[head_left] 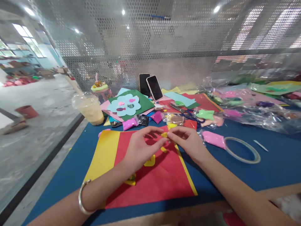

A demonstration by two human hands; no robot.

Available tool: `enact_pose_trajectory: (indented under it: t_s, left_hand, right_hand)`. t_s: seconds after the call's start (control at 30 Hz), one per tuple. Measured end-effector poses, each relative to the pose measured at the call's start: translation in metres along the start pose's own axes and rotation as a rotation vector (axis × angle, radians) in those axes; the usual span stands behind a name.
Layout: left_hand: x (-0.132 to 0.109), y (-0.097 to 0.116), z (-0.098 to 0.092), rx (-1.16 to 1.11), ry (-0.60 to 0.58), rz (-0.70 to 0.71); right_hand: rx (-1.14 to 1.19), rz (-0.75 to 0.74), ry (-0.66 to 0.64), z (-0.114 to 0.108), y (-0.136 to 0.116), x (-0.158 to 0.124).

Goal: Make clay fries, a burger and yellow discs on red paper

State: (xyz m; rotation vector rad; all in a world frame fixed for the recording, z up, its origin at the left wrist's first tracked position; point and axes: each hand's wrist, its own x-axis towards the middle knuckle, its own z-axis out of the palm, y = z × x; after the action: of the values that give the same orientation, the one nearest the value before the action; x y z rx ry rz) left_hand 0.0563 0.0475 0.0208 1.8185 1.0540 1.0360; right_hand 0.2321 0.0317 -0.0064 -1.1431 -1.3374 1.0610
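Observation:
Over the red paper (162, 179), which lies partly on or beside a yellow area (103, 150), my two hands meet with fingertips close together. My left hand (143, 146), a silver bangle on its wrist, is closed in a pinch at a small yellow piece (164, 134) that looks like modelling clay. From the other side, my right hand (188, 141) pinches the same piece between thumb and fingers. Below them on the red paper lie a yellow shape (150, 161) and a smaller yellow bit (163, 149). Another yellow piece (131, 180) is partly hidden by my left forearm.
Behind the paper lie clay packets (130, 123), scissors (185, 111) and a blue cloud cutout (125, 105). Two phones (154, 88) lean against the mesh. A drink cup (90, 110) stands left. To the right are a pink packet (213, 139) and a tape roll (243, 150).

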Motion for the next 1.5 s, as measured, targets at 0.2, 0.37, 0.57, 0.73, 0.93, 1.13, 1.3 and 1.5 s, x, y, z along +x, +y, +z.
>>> enact_pose_trajectory:
  t_s: [0.2, 0.37, 0.57, 0.73, 0.93, 1.13, 1.3, 1.5]
  left_hand:
    - [0.005, -0.004, 0.002, -0.194, -0.089, -0.159]
    - [0.004, -0.006, 0.001, -0.001, -0.212, -0.104]
    - [0.006, -0.007, -0.005, 0.343, -0.223, 0.040]
    - [0.007, -0.007, -0.008, 0.561, -0.275, 0.121]
    - [0.004, -0.007, -0.006, 0.613, -0.287, 0.136]
    - [0.001, -0.006, 0.000, 0.473, -0.272, 0.024]
    - [-0.004, -0.002, 0.004, 0.286, -0.316, -0.069]
    - [-0.009, -0.001, 0.009, 0.140, -0.260, -0.122]
  right_hand:
    - [-0.120, -0.041, 0.043, 0.000, -0.005, -0.007]
    - [-0.292, -0.029, -0.050, -0.006, -0.002, -0.008]
    - [-0.462, 0.080, -0.154, -0.020, 0.004, -0.011]
    - [-0.627, 0.056, -0.170, -0.020, 0.005, -0.018]
    - [-0.663, 0.073, -0.177, -0.019, 0.002, -0.019]
    - [-0.433, 0.069, -0.079, -0.024, 0.008, -0.018]
    - [-0.259, 0.046, -0.030, -0.019, 0.005, -0.021]
    - [-0.142, 0.025, -0.048, -0.013, 0.004, -0.023]
